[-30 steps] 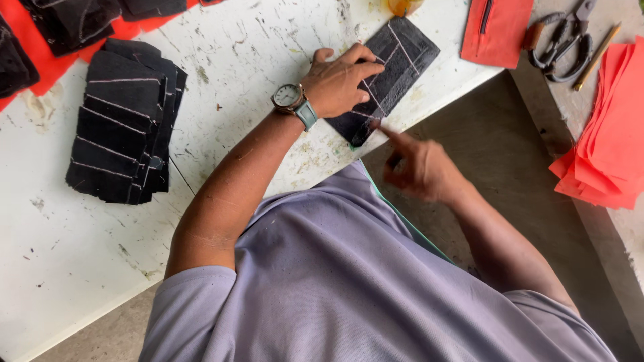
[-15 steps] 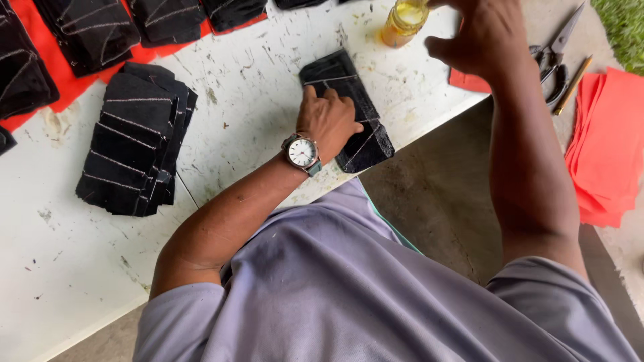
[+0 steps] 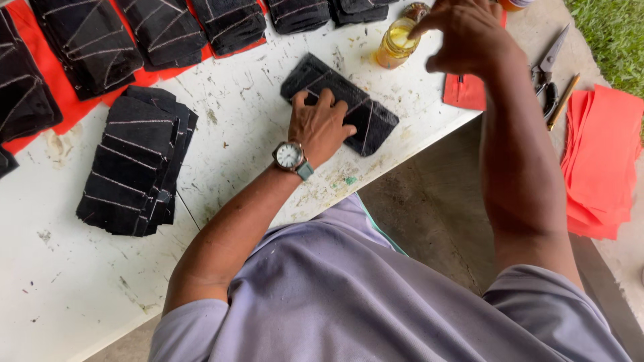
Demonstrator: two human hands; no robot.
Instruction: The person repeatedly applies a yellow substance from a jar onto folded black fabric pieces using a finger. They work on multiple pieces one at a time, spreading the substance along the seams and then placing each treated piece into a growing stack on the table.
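Note:
My left hand [image 3: 322, 126], with a wristwatch on the wrist, lies flat with spread fingers on a black fabric piece with pale stitch lines [image 3: 372, 114] on the white table [image 3: 235, 167]. My right hand [image 3: 469, 33] hovers over an open glass jar of yellow glue [image 3: 397, 44] at the table's far edge, forefinger pointing down to the jar's mouth. Whether the fingertip touches the glue is hidden.
A stack of black stitched pieces [image 3: 137, 161] lies to the left. More black pieces [image 3: 168, 30] rest on red sheets along the far edge. A red piece [image 3: 465, 92], scissors [image 3: 547, 67], a pencil [image 3: 562, 100] and a pile of red sheets [image 3: 604, 161] lie to the right.
My right hand has risen from the near edge of the black piece to the glue jar. My left hand stays pressed on the piece.

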